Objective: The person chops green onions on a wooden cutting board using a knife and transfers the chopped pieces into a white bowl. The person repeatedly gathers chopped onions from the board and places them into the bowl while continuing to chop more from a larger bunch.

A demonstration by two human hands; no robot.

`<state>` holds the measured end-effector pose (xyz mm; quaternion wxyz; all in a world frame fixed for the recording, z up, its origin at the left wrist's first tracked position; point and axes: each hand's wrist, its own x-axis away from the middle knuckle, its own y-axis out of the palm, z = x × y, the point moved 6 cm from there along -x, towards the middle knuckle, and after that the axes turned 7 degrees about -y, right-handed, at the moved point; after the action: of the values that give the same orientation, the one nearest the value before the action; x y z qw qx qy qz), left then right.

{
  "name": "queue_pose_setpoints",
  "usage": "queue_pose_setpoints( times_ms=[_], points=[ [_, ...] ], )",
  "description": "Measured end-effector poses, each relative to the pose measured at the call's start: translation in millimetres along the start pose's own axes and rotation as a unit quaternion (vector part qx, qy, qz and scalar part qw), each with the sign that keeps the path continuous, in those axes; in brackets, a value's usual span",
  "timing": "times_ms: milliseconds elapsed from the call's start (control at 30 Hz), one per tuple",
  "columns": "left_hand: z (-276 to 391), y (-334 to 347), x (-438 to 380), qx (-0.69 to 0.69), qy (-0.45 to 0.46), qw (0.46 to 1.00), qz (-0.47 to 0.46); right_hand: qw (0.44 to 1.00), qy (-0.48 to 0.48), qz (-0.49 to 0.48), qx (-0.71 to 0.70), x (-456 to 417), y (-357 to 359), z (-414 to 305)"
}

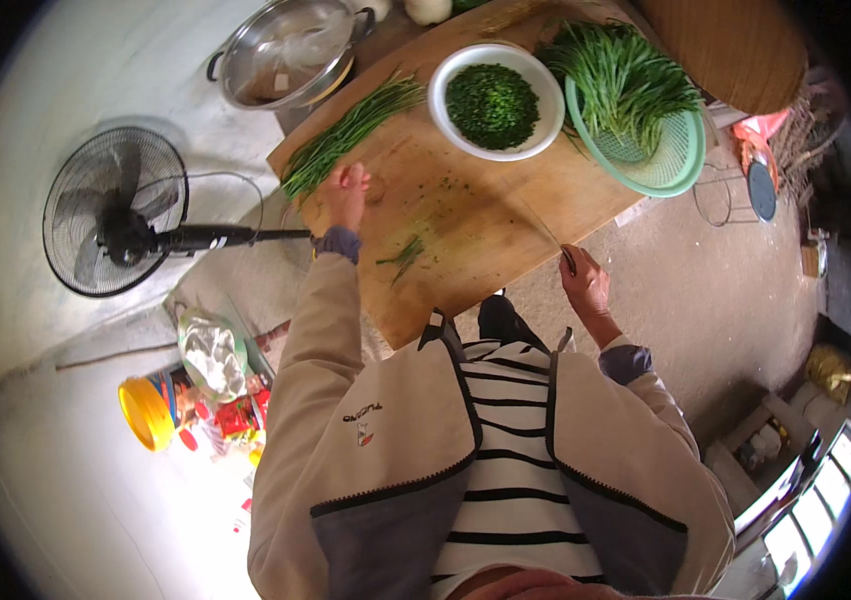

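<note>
My left hand (347,193) is at the left side of a wooden board (500,225), beside the lower end of a bundle of long green chives (350,135); whether it touches them I cannot tell. At the board's right edge my right hand (585,277) grips the dark handle of a knife (538,217), its blade seen thin and pointing up and left over the board. A white bowl (438,90) of chopped greens (493,105) stands at the back. To its right a green plastic colander (665,184) holds more long chives (617,75). Loose cut bits (407,255) lie on the wood.
A metal pot (234,79) with a plastic bag inside stands beyond the board's left corner. At the left is a black standing fan (125,232). A round wooden top (733,52) is at the back right. Bags and a yellow tub (146,412) lie at lower left.
</note>
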<state>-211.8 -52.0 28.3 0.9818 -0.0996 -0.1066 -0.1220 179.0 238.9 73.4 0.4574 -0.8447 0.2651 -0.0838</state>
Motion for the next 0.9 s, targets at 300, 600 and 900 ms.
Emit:
queue_pose_setpoints(
  times_ms=[300,600,900],
  points=[
    [9.8,-38.8,28.0,-0.350,0.196,0.916,0.025,0.995,0.071,-0.050,-0.058,14.2,24.1,-24.0],
    [-12.1,17.7,119.1,-0.378,0.258,0.873,-0.169,0.979,0.109,-0.125,-0.120,47.1,62.1,-57.1],
    [-23.1,12.0,125.3,-0.364,0.297,0.862,-0.190,0.983,0.154,-0.042,-0.094,53.1,71.6,-64.6]
  ],
)
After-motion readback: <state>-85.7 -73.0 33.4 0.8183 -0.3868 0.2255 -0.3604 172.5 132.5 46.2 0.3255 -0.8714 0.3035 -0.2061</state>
